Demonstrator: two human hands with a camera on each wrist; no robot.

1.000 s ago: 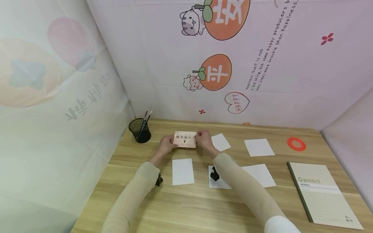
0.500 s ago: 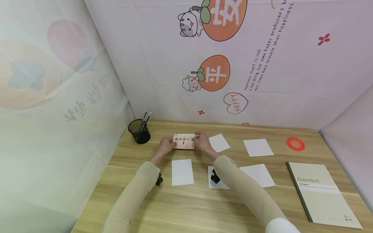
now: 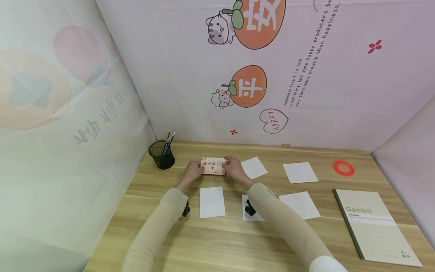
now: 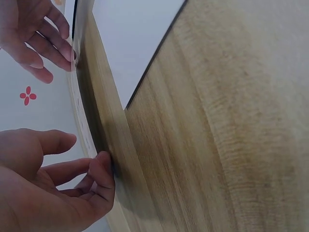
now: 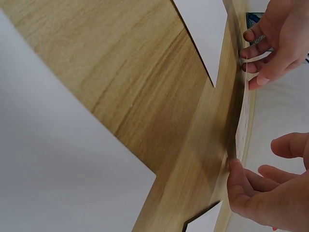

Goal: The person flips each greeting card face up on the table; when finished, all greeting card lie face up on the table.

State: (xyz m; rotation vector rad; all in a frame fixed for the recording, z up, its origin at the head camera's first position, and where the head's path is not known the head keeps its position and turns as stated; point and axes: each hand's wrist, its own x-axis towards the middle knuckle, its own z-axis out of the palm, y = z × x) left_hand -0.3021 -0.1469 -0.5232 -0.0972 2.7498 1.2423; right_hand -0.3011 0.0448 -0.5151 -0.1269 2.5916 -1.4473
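A pale pink printed card (image 3: pixel 212 169) with a row of dark Chinese characters is held between my two hands near the back of the table. My left hand (image 3: pixel 192 170) holds its left edge and my right hand (image 3: pixel 234 169) its right edge. Both hands have curled fingertips right at the edges. In the right wrist view, the card (image 5: pixel 242 121) appears nearly edge-on, low over the wood, with a dark shadow beside it. The right thumb stands raised from the card there; the left thumb is raised in the left wrist view.
White paper sheets lie around: one in front (image 3: pixel 212 202), another beside the right hand (image 3: pixel 255 167), several farther right. A black mesh pen cup (image 3: pixel 166 161) with pencils stands at back left. A red ring (image 3: pixel 344 174) and a Gambit notebook (image 3: pixel 377 226) lie on the right.
The card, held in both hands, has come slightly lower in the head view and looks flatter. The head view has also shifted a little.
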